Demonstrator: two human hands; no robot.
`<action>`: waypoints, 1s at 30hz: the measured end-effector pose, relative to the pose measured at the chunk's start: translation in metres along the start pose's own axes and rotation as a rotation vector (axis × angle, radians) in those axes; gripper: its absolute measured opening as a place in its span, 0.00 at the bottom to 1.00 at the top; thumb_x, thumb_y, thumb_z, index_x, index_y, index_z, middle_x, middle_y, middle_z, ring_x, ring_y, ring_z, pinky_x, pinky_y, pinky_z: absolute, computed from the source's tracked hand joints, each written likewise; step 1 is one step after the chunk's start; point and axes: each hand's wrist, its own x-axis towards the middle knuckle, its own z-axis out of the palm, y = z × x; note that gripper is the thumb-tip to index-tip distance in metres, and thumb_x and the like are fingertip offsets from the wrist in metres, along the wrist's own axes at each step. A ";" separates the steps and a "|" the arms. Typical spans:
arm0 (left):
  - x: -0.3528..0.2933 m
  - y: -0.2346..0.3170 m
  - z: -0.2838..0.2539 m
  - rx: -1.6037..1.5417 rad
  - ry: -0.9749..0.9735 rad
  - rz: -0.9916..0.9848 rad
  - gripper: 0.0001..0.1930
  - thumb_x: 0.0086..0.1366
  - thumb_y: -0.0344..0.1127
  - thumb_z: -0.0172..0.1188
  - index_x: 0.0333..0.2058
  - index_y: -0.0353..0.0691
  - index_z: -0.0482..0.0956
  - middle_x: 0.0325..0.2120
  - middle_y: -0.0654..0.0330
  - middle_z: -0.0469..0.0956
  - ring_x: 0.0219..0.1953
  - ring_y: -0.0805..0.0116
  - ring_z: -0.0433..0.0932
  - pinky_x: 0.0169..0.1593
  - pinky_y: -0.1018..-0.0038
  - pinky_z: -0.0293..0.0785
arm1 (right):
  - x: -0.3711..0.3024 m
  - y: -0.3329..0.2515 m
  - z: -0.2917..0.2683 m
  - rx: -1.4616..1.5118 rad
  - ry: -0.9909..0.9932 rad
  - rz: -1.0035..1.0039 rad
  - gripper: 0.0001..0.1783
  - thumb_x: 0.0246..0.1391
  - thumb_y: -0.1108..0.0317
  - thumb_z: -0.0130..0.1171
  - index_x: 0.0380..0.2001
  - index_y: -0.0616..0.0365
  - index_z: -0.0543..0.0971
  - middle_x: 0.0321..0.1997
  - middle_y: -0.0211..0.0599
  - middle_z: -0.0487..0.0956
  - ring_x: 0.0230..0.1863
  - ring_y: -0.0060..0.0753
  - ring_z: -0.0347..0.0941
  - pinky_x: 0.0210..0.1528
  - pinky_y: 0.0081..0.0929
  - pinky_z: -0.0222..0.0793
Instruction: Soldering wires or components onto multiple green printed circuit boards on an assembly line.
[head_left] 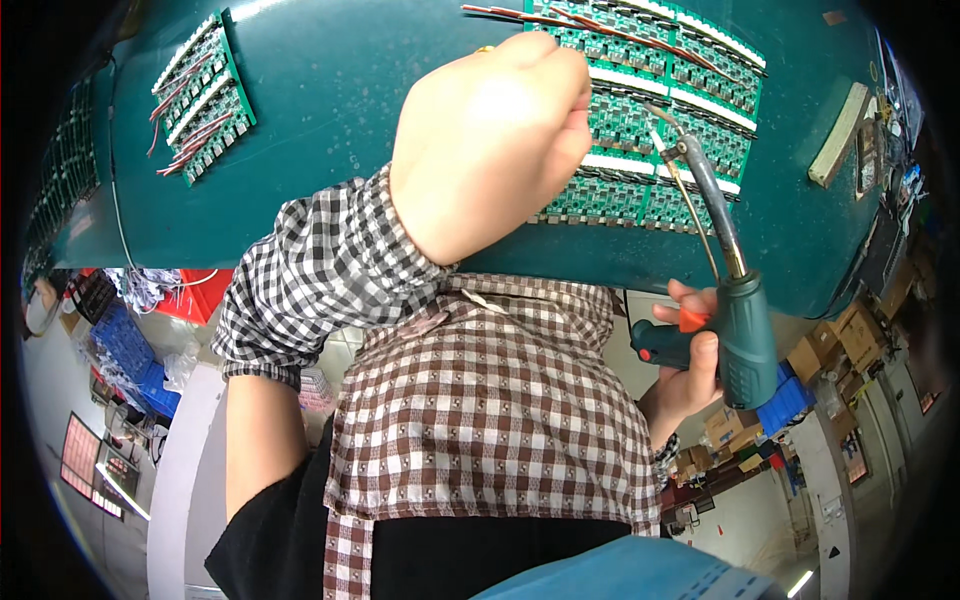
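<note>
My right hand is wrapped round the green handle of a soldering gun with a red trigger. Its bent metal tube and thin feed tube reach up over the circuit boards, with the tip close to a row of parts. My left hand is closed above the left side of these boards, back of the hand upward. Its fingertips are hidden, so what they hold, if anything, cannot be made out. Red and black wires lie across the top rows of the boards, just beyond my left hand.
Another panel of green boards with red and black wires lies at the left on the green table mat. A pale strip-shaped block rests at the right, near clutter along the edge. A red bin stands below the table's left side.
</note>
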 end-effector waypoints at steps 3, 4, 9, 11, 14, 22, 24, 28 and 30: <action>0.001 -0.004 0.006 -0.005 0.014 0.046 0.04 0.50 0.27 0.60 0.26 0.40 0.74 0.21 0.60 0.72 0.24 0.66 0.75 0.27 0.72 0.71 | -0.001 0.000 0.001 -0.010 -0.011 -0.002 0.30 0.48 0.57 0.63 0.45 0.74 0.71 0.37 0.47 0.75 0.38 0.45 0.77 0.34 0.34 0.80; 0.000 -0.007 0.007 -0.029 -0.015 0.007 0.04 0.50 0.28 0.60 0.25 0.40 0.74 0.21 0.60 0.72 0.23 0.67 0.75 0.27 0.72 0.71 | -0.001 0.000 0.000 -0.009 -0.024 -0.008 0.30 0.48 0.56 0.63 0.45 0.74 0.72 0.37 0.47 0.75 0.38 0.45 0.77 0.34 0.34 0.80; 0.001 -0.009 0.008 -0.091 -0.039 -0.068 0.04 0.49 0.28 0.60 0.24 0.39 0.74 0.20 0.61 0.72 0.22 0.68 0.74 0.26 0.73 0.70 | -0.001 0.000 0.001 -0.062 -0.065 -0.075 0.26 0.53 0.60 0.57 0.45 0.75 0.70 0.35 0.49 0.74 0.37 0.47 0.77 0.29 0.33 0.81; 0.001 -0.009 0.008 -0.112 -0.042 -0.084 0.04 0.50 0.27 0.60 0.24 0.39 0.74 0.20 0.61 0.71 0.22 0.68 0.74 0.26 0.74 0.70 | -0.002 0.000 0.003 -0.071 -0.059 -0.072 0.26 0.52 0.60 0.58 0.44 0.75 0.70 0.34 0.48 0.74 0.36 0.46 0.76 0.29 0.34 0.81; 0.000 -0.010 0.008 -0.115 -0.038 -0.074 0.04 0.50 0.27 0.60 0.24 0.39 0.74 0.20 0.61 0.71 0.21 0.68 0.73 0.26 0.74 0.70 | -0.004 -0.002 0.006 -0.080 -0.048 -0.062 0.24 0.51 0.60 0.59 0.42 0.74 0.71 0.34 0.48 0.74 0.34 0.44 0.76 0.29 0.35 0.81; 0.003 -0.010 0.008 -0.132 -0.057 -0.075 0.04 0.49 0.27 0.60 0.24 0.39 0.74 0.20 0.61 0.71 0.21 0.69 0.73 0.26 0.74 0.70 | -0.007 0.000 0.007 -0.197 -0.092 -0.051 0.21 0.51 0.62 0.60 0.38 0.74 0.72 0.33 0.49 0.74 0.33 0.42 0.76 0.33 0.34 0.80; 0.003 -0.010 0.007 -0.128 -0.062 -0.081 0.04 0.49 0.27 0.60 0.24 0.39 0.74 0.20 0.61 0.71 0.21 0.69 0.72 0.26 0.75 0.70 | -0.007 -0.001 0.010 -0.195 -0.079 -0.047 0.21 0.50 0.62 0.60 0.37 0.74 0.73 0.33 0.49 0.74 0.33 0.41 0.76 0.34 0.34 0.79; 0.003 -0.010 0.006 -0.138 -0.053 -0.094 0.04 0.48 0.27 0.60 0.24 0.38 0.74 0.19 0.61 0.71 0.21 0.69 0.72 0.26 0.75 0.70 | -0.008 -0.001 0.010 -0.232 -0.080 -0.041 0.21 0.50 0.62 0.61 0.37 0.74 0.73 0.33 0.49 0.75 0.32 0.41 0.76 0.35 0.35 0.78; 0.004 -0.010 0.006 -0.139 -0.053 -0.095 0.04 0.48 0.27 0.60 0.24 0.38 0.74 0.19 0.61 0.71 0.21 0.70 0.72 0.26 0.75 0.70 | -0.007 0.000 0.007 -0.259 -0.092 -0.043 0.21 0.50 0.62 0.61 0.37 0.74 0.73 0.33 0.49 0.75 0.32 0.41 0.76 0.34 0.35 0.78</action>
